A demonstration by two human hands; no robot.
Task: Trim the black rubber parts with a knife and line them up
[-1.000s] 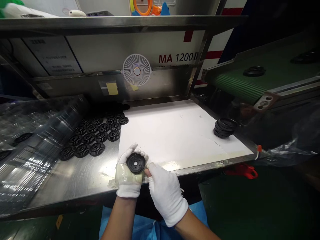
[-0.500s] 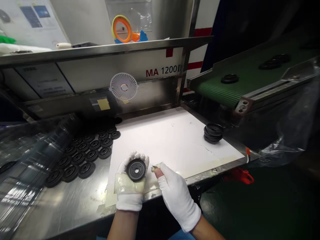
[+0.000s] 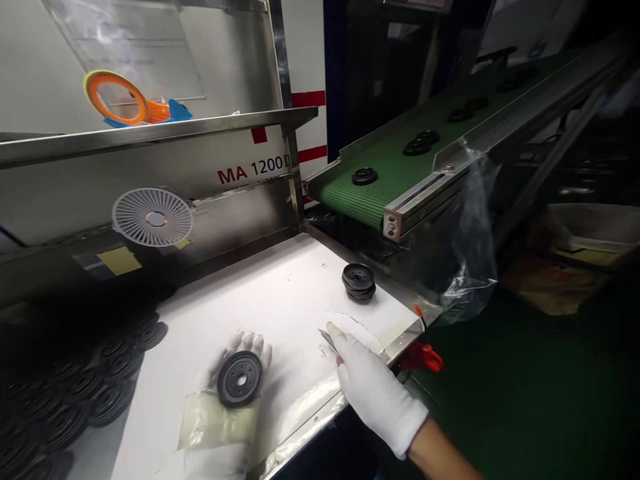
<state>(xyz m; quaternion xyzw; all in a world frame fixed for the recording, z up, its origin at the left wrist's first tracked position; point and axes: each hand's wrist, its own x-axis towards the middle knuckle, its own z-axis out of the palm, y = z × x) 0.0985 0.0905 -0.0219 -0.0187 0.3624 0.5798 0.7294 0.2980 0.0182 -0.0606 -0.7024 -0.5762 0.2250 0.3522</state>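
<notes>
A black round grooved wheel (image 3: 240, 379) with a small centre hole lies in my gloved left hand (image 3: 223, 417), palm up. The fingers curl behind its far edge, and clear tape wraps the wrist side of the glove. Off to the right, my right hand (image 3: 373, 383), gloved in white, pinches a small pointed blade (image 3: 328, 340) between thumb and finger. Its tip points up and left over the white sheet (image 3: 280, 293), apart from the wheel. Beyond that hand stands a short stack of black wheels (image 3: 359, 283).
Several rows of black wheels (image 3: 65, 427) lie on the left, blurred. A green conveyor belt (image 3: 345, 197) carries more wheels at the back right. There is a white fan (image 3: 153, 217) below the metal shelf (image 3: 200, 128). A red-handled tool (image 3: 425, 358) hangs by the table edge.
The view has swung to the right, so more of the conveyor shows. My right hand has moved away from the wheel, towards the stack. The wheel stays in my left hand.
</notes>
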